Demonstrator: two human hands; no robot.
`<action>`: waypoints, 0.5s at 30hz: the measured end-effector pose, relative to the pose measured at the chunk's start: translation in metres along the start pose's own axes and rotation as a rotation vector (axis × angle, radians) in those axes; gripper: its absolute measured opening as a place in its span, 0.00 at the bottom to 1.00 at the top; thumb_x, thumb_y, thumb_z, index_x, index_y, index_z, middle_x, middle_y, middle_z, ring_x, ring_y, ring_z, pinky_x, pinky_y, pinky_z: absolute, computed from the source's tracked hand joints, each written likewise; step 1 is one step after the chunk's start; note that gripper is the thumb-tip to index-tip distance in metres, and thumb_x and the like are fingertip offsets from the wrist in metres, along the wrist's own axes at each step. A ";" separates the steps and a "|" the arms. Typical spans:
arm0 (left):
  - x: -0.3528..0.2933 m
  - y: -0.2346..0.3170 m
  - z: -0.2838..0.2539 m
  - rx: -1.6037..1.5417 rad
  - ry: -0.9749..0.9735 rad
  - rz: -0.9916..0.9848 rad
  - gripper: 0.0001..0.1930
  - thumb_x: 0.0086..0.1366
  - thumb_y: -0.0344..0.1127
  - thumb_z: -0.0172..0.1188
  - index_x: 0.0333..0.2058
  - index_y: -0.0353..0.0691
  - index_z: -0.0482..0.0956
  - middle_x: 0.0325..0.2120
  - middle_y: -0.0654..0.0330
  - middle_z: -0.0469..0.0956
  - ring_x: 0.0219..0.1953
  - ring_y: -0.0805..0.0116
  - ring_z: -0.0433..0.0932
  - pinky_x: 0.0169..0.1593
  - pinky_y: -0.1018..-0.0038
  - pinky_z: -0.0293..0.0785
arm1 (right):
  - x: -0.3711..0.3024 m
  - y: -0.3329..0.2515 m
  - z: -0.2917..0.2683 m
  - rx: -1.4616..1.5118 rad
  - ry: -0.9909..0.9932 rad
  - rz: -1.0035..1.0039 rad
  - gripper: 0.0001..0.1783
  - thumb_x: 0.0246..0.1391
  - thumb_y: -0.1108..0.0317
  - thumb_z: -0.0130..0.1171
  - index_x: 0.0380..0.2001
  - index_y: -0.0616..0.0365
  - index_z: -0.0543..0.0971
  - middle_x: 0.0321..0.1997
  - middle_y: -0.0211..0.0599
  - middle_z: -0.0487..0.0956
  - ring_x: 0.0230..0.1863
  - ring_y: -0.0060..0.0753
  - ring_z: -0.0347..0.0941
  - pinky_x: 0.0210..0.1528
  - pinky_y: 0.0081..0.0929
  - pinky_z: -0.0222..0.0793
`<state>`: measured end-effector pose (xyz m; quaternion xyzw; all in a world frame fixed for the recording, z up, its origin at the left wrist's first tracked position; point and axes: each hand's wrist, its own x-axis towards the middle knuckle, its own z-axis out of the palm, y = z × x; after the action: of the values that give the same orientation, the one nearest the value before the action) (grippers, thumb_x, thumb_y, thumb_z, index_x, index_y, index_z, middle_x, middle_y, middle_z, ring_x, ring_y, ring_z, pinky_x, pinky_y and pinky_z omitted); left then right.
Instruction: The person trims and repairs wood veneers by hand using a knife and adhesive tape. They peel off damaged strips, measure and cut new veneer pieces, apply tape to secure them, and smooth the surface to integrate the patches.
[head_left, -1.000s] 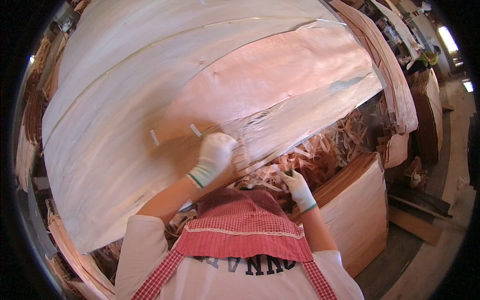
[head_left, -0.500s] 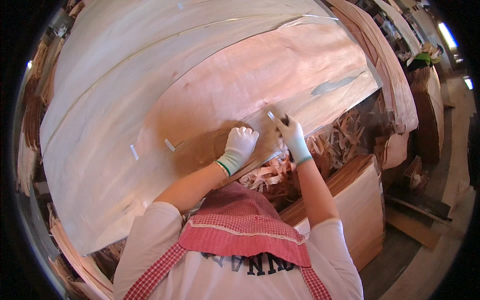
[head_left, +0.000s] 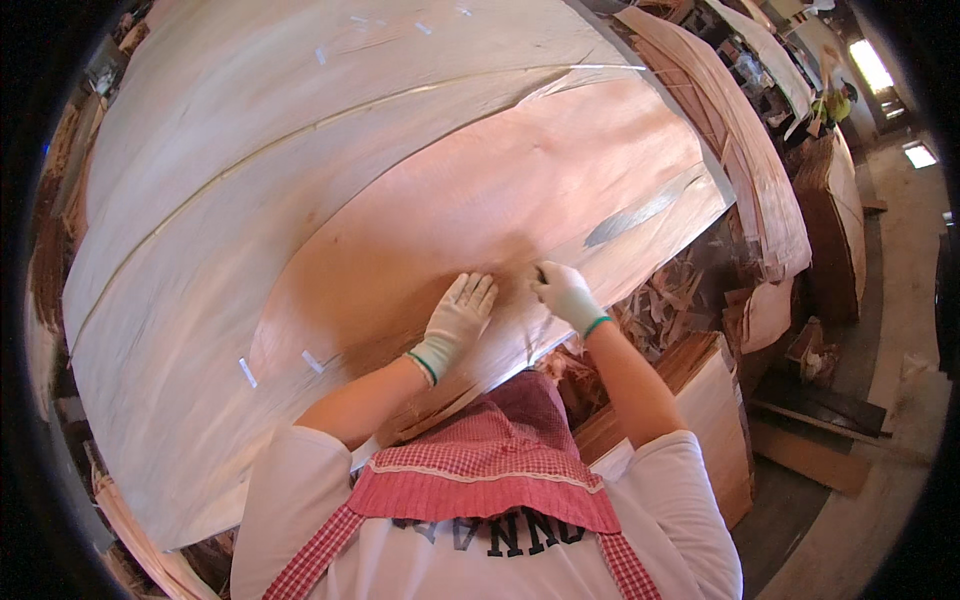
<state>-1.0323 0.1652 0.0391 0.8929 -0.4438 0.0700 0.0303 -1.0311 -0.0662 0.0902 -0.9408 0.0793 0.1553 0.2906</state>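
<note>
The left hand (head_left: 458,322) lay flat, fingers spread, on the reddish veneer sheet (head_left: 520,200) atop the pale stack (head_left: 250,130), while the right hand (head_left: 562,292) pinched something small at a split; the thin sheet could have torn further under uneven pressure.

Both hands wear thin white knit gloves with green-edged cuffs, left hand (head_left: 458,318) and right hand (head_left: 566,296). White short-sleeved shirt with dark lettering, red-and-white gingham straps, plus a matching red checked cloth with pale lace trim.
</note>
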 end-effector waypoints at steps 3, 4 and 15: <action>0.021 -0.003 -0.021 -0.074 -0.171 -0.095 0.23 0.64 0.46 0.53 0.54 0.39 0.74 0.57 0.55 0.73 0.62 0.59 0.67 0.70 0.61 0.48 | -0.019 0.008 -0.076 0.460 -0.166 0.225 0.16 0.60 0.59 0.59 0.32 0.63 0.75 0.25 0.32 0.76 0.24 0.22 0.70 0.28 0.24 0.68; 0.035 -0.011 -0.031 -0.205 -0.115 -0.109 0.16 0.63 0.42 0.54 0.45 0.41 0.79 0.48 0.54 0.79 0.54 0.57 0.73 0.64 0.60 0.59 | -0.032 0.027 -0.091 0.617 -0.143 0.277 0.15 0.60 0.60 0.58 0.31 0.63 0.75 0.24 0.29 0.75 0.24 0.19 0.68 0.27 0.21 0.67; 0.373 -0.153 -0.006 -0.190 0.280 -0.711 0.08 0.57 0.42 0.60 0.32 0.47 0.79 0.28 0.54 0.81 0.36 0.52 0.80 0.37 0.57 0.73 | -0.066 0.241 -0.193 0.863 0.372 0.618 0.12 0.62 0.59 0.57 0.31 0.55 0.73 0.24 0.25 0.71 0.20 0.17 0.63 0.22 0.20 0.59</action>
<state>-0.6882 -0.0355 0.1030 0.9660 -0.1028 0.1350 0.1953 -1.1036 -0.3699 0.1374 -0.6810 0.4576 0.0184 0.5714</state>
